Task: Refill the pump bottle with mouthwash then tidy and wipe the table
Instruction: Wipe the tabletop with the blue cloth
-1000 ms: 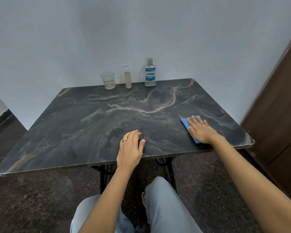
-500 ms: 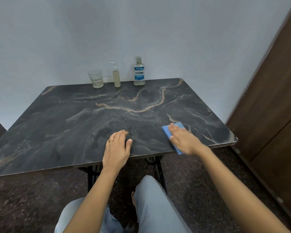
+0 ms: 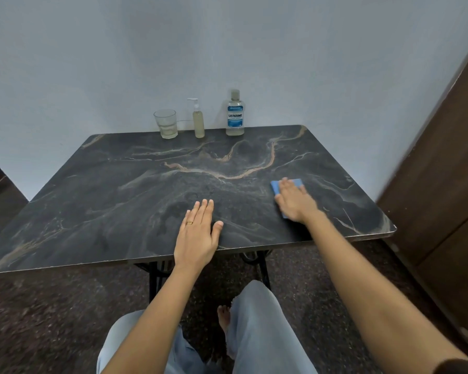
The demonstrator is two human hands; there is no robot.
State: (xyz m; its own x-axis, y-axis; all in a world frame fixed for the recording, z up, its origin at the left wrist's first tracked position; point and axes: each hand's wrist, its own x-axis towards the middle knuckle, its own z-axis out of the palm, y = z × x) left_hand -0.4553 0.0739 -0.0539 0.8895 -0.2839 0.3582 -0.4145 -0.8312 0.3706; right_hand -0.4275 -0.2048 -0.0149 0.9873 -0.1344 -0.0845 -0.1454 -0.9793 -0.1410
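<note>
Wiping under way, bottles already lined up

While the right hand [image 3: 295, 202] presses the blue cloth [image 3: 287, 184] flat under spread fingers, the left hand [image 3: 197, 233] rests open-palmed, holding nothing, on the bench [image 3: 92, 198]. Well beyond the fingertips stand the glass [image 3: 166, 123], pump bottle [image 3: 198, 120] and mouthwash bottle [image 3: 235, 114]: refilling and tidying look done. Compared with half a second ago, the cloth has slid rightward.

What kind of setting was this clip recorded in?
Probably a plain room in a home: a dark marble-patterned table against a bare pale wall, a brown wooden door, and a speckled dark floor.
</note>
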